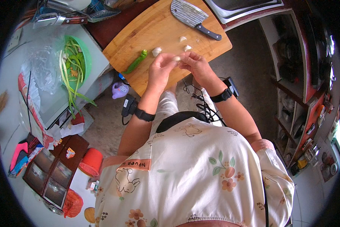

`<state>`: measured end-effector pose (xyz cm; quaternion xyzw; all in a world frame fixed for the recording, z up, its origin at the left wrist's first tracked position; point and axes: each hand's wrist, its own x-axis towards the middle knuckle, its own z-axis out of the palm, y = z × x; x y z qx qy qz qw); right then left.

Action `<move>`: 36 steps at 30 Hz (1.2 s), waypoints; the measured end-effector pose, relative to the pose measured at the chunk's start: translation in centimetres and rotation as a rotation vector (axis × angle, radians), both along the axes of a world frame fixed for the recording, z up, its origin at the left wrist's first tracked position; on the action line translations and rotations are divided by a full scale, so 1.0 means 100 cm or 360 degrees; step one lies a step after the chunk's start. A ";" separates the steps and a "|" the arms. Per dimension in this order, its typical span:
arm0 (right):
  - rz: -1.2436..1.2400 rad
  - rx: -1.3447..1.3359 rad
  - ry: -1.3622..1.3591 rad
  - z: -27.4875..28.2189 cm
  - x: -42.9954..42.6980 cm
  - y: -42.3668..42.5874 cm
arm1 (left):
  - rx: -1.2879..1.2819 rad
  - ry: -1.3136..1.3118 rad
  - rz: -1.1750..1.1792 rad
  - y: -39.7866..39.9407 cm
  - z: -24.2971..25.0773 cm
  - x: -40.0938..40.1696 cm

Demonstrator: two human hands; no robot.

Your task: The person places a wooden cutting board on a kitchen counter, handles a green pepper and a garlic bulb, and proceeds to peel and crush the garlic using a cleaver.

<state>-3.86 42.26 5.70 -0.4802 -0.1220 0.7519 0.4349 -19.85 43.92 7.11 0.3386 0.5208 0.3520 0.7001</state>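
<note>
A pale garlic clove (176, 58) is pinched between the fingertips of my left hand (162, 67) and my right hand (197, 64), over the near edge of the wooden cutting board (155, 28). Just beyond my left fingers sits a white garlic bulb (156, 51). To its left lies a green chili pepper (136, 61). Two more garlic pieces rest beyond my right hand, one piece (187, 48) close to the knuckles and another piece (182, 39) farther back. A cleaver (191, 16) with a black handle lies flat at the board's far right.
A green plastic basket (87, 56) with scallions (66, 73) and green peppers stands on the counter at left, beside a clear plastic bag (45, 68). A metal sink (243, 8) adjoins the board's far right. On the floor are a purple bottle (120, 90) and a red bucket (92, 161).
</note>
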 end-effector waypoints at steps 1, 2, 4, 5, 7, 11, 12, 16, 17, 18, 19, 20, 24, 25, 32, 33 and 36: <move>-0.0001 0.0001 0.0002 -0.002 0.000 -0.001 | 0.0001 0.0002 -0.0001 0.000 0.000 0.000; -0.0016 0.0026 -0.0010 -0.004 0.001 -0.003 | -0.0016 -0.0019 -0.0004 -0.001 0.000 0.000; -0.0030 0.0051 -0.0018 -0.002 0.000 -0.004 | -0.0033 -0.0036 -0.0005 -0.002 -0.001 -0.001; 0.0003 0.0101 -0.0094 0.000 0.000 -0.005 | -0.0058 -0.0040 0.0014 -0.002 -0.002 -0.002; 0.0034 0.0151 -0.0173 0.005 0.001 -0.005 | -0.0083 -0.0045 0.0031 -0.002 -0.001 -0.001; 0.0218 0.0176 -0.0572 0.011 0.003 -0.004 | -0.0084 0.0027 0.0029 -0.003 0.001 -0.001; 0.0289 0.0196 -0.0708 0.012 0.003 -0.004 | -0.0091 0.0020 0.0044 -0.003 0.001 -0.001; 0.0458 0.0320 -0.1091 0.018 0.001 -0.006 | -0.0119 0.0078 0.0007 -0.004 0.001 -0.001; 0.0445 0.0352 -0.1141 0.017 0.000 -0.007 | -0.0128 0.0055 0.0043 -0.005 0.001 0.000; 0.0433 0.0386 -0.1190 0.016 -0.001 -0.007 | -0.0137 0.0032 0.0079 -0.005 0.001 0.000; 0.0433 0.0386 -0.1189 0.017 -0.002 -0.007 | -0.0138 0.0033 0.0079 -0.005 0.001 0.000; 0.0419 0.0366 -0.1178 0.019 -0.003 -0.007 | -0.0156 0.0029 0.0090 -0.005 0.002 0.000; 0.0364 0.0339 -0.1149 0.018 -0.007 -0.008 | -0.0194 0.0037 0.0075 -0.004 0.001 -0.002; 0.0365 0.0337 -0.1148 0.017 -0.007 -0.008 | -0.0196 0.0037 0.0076 -0.004 0.002 -0.003; 0.0329 0.0240 -0.0882 0.011 -0.008 -0.007 | -0.0292 -0.0134 0.0053 -0.002 0.001 -0.005; 0.0316 0.0217 -0.0862 0.011 -0.007 -0.006 | -0.0308 -0.0190 0.0075 -0.001 0.003 -0.004; 0.0297 0.0294 -0.0980 0.009 -0.010 -0.007 | -0.0309 -0.0022 0.0009 0.001 0.010 0.001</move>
